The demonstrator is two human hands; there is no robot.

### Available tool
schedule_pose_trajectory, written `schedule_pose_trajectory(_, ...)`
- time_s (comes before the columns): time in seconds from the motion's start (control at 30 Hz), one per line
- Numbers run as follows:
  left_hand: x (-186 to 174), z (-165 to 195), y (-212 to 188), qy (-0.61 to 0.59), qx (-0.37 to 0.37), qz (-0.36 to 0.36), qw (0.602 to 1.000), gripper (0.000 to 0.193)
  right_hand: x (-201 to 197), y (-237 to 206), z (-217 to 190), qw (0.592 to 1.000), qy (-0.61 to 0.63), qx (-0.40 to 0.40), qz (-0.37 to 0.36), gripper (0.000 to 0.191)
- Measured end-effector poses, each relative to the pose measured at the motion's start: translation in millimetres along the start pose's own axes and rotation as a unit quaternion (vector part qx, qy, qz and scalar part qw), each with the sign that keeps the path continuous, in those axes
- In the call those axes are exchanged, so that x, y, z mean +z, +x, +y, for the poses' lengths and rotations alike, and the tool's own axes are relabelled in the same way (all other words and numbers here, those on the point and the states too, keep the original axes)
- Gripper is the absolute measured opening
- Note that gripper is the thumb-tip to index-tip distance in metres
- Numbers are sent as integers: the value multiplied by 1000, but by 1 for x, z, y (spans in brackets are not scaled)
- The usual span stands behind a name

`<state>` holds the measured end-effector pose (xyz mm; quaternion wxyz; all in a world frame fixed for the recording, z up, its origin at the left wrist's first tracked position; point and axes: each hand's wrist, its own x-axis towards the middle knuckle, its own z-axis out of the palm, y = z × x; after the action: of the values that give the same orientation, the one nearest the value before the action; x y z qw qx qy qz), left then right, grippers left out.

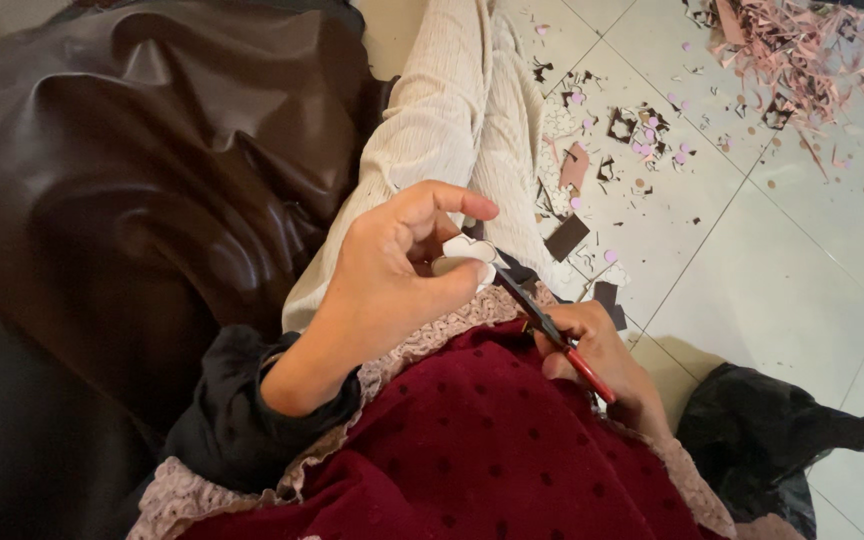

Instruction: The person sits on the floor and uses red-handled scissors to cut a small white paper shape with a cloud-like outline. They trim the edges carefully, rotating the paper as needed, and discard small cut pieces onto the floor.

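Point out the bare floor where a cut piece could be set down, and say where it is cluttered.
Bare tile lies right of the right hand, between the black plastic bag and the scattered dots. Crowded: the pink scrap heap at top right and the offcuts beside the trouser leg. The brown leather sheet covers the left.

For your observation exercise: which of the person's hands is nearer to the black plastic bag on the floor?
Right. The right hand, gripping the red-handled scissors, sits just beside the black plastic bag; the left hand, holding a small pale cutout, is farther away.
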<state>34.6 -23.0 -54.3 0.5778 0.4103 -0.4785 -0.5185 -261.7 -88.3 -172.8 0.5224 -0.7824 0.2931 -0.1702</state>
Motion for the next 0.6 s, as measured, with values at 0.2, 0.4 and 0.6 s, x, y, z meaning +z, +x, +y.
schedule_pose_trajectory(0.2,4,-2,2,-28,-24,83,996,31,-5,-1,-14,997,78,4,-13,83)
schedule_pose_trajectory(0.4,9,-11,-3,-65,-20,73,995,26,4,6,-32,989,145,4,10,96)
schedule_pose_trajectory(0.6,20,-22,-2,-151,-29,44,987,28,7,15,-45,996,83,18,-7,101)
